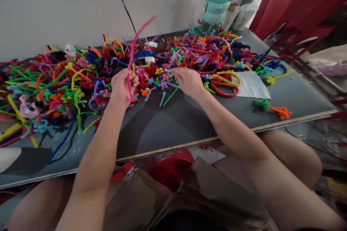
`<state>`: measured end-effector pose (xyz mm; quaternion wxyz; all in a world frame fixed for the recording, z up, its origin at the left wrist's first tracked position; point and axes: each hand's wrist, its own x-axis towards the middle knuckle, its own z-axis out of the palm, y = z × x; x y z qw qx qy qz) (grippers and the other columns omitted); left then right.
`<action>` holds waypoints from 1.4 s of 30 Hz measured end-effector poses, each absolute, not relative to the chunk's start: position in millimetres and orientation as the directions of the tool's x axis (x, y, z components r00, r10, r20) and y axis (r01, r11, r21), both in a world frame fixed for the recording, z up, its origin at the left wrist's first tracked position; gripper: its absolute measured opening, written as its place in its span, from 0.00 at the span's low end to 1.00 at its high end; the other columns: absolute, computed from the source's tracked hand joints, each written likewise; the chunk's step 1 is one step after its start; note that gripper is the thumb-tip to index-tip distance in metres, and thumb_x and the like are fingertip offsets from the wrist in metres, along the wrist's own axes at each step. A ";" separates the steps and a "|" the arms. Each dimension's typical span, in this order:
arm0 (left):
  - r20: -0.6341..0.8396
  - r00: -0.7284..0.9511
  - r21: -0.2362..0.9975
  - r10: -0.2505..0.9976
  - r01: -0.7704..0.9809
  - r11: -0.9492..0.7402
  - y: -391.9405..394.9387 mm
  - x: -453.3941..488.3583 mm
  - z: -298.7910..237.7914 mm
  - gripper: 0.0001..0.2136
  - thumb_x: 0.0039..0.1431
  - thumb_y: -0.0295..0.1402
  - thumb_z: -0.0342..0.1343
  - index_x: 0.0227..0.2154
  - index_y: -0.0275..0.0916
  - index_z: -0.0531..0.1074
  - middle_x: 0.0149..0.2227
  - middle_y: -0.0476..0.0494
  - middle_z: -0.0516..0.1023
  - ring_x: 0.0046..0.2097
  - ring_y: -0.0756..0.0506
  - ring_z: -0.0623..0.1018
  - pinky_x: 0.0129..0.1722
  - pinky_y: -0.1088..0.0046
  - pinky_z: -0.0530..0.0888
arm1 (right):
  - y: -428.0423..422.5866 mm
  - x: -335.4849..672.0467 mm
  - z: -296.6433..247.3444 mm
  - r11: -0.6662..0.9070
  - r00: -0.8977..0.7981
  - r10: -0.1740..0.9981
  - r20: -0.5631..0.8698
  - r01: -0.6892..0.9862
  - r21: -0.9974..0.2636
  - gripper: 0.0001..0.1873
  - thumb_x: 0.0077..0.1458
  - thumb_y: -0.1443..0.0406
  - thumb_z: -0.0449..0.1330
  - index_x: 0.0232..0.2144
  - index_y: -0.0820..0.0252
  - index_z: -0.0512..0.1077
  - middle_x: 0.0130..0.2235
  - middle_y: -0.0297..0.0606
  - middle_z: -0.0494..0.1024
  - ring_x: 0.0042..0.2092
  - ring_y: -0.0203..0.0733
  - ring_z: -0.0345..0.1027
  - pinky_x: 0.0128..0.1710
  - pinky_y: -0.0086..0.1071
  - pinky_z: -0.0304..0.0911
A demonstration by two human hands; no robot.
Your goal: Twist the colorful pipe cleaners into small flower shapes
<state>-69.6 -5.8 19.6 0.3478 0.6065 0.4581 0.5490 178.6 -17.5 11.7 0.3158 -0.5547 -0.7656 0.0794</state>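
My left hand (123,86) is closed around a bright pink pipe cleaner (132,48). One long end rises above the fist and the other hangs below it. My right hand (187,80) reaches to the near edge of the pile, fingers bent together and pointing down. A light blue piece of pipe cleaner (168,71) shows at its fingertips; whether it is gripped, I cannot tell. Small pipe-cleaner flowers, such as a purple one (163,85) and a yellow one (159,71), lie between the hands. Short cut stems, one green (170,96), rest on the table in front.
A heap of coloured pipe cleaners (56,86) runs along the wall. Scissors with red and yellow handles (225,88) lie by a white sheet (252,85). An orange flower (282,112) sits near the table edge (271,127). A green bottle (217,10) and paper cups (244,16) stand behind.
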 end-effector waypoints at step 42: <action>0.162 0.227 0.972 0.960 0.133 -0.195 -37.3 -25.3 4.1 0.09 0.54 0.37 0.59 0.30 0.38 0.79 0.29 0.43 0.81 0.31 0.48 0.78 0.29 0.74 0.72 | -30.5 169.9 11.1 0.553 -0.315 0.803 0.505 0.710 -0.436 0.11 0.63 0.62 0.56 0.38 0.55 0.79 0.40 0.33 0.84 0.39 0.38 0.77 0.39 0.28 0.66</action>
